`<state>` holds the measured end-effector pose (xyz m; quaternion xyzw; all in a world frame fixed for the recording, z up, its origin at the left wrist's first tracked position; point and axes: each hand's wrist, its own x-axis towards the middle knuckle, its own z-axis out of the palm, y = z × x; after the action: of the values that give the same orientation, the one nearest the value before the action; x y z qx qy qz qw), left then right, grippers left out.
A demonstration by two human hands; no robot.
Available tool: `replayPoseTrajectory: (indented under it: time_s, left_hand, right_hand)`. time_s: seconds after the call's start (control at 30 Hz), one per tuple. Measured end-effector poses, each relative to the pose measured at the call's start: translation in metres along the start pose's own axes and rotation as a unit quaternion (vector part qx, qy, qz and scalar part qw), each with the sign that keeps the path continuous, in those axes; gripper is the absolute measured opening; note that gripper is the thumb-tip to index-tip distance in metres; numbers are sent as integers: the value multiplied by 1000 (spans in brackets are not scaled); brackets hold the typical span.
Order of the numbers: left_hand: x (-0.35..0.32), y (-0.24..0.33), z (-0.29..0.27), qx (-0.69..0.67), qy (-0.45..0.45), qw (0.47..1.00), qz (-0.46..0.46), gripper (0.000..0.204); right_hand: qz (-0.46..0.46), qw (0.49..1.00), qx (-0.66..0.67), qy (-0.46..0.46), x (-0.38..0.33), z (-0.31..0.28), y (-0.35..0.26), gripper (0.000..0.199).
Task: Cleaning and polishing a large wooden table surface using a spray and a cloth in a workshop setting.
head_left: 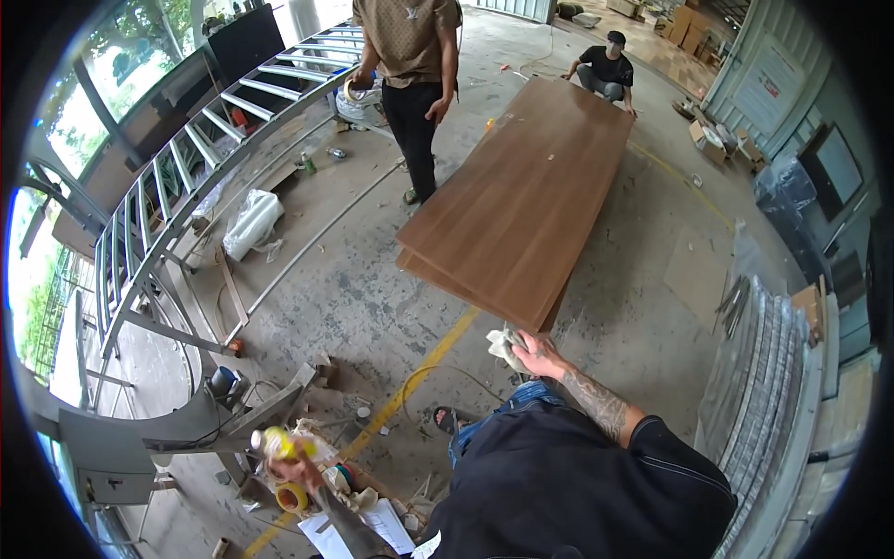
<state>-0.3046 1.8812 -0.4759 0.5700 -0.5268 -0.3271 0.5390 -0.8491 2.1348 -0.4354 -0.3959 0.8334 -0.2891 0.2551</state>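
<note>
My left hand (300, 469) is closed around a yellow bottle (277, 443) with a pale cap, raised over a cluttered spot at the lower left. In my right hand (542, 358) is a crumpled white cloth (506, 346), gripped just in front of my body. That hand is nearest to the near end of a stack of large brown wood-look panels (531, 177). The panels lie flat above the floor, and whatever bears them is hidden beneath. Below the bottle are a yellow tape roll (291, 497) and white papers (386, 524).
A standing person (410, 47) left of the panels holds a tape roll (355, 90). Another person (607, 73) crouches at the far end. A metal roller conveyor (200, 144) curves along the left. Long wrapped strips (759, 373) lie at the right. A hose (405, 396) crosses the floor.
</note>
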Motion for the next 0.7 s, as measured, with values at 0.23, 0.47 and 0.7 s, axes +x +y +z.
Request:
replayPoseTrajectory:
  time_s: [0.23, 0.47, 0.7]
  left_hand:
    - [-100, 126, 154, -65, -331, 941, -17, 44]
    - [-174, 238, 226, 151, -456, 862, 159, 59]
    - [-205, 278, 242, 246, -475, 826, 177, 59]
  right_hand:
    - [23, 812, 572, -112, 25, -12, -25, 37]
    - [117, 584, 781, -189, 31, -65, -22, 49]
    - [59, 623, 742, -241, 14, -69, -9, 63]
